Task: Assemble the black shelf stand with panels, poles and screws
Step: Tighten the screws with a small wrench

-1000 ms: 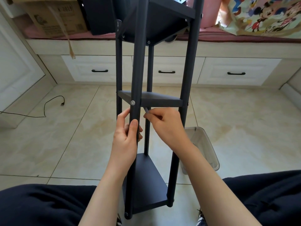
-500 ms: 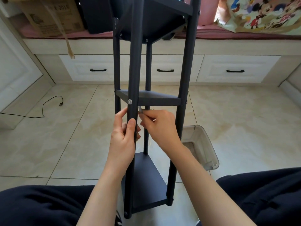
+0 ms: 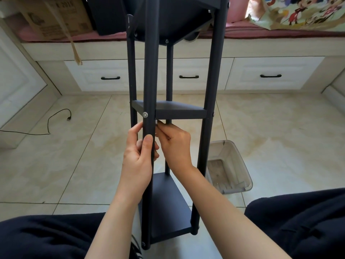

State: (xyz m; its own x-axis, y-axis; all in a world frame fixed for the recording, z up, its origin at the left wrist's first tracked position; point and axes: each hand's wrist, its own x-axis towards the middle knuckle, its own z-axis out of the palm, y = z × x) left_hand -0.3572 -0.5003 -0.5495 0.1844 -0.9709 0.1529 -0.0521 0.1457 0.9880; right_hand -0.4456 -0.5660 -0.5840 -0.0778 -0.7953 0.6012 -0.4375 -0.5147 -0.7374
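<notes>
Seen from the head camera, the black shelf stand [image 3: 168, 113] is upright on the tiled floor [image 3: 74, 156] between the person's knees. The left hand [image 3: 139, 156] grips the front pole [image 3: 149, 90]; the right hand [image 3: 173, 144] pinches something small, likely a tool, under the middle panel [image 3: 179, 111]. Tightening that joint's screw [image 3: 145, 114] looks next. The cardboard box [image 3: 54, 17] reads "2019".

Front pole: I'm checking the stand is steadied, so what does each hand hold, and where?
Left hand grips the front pole just below the middle panel. Right hand pinches something small; unclear what.
</notes>
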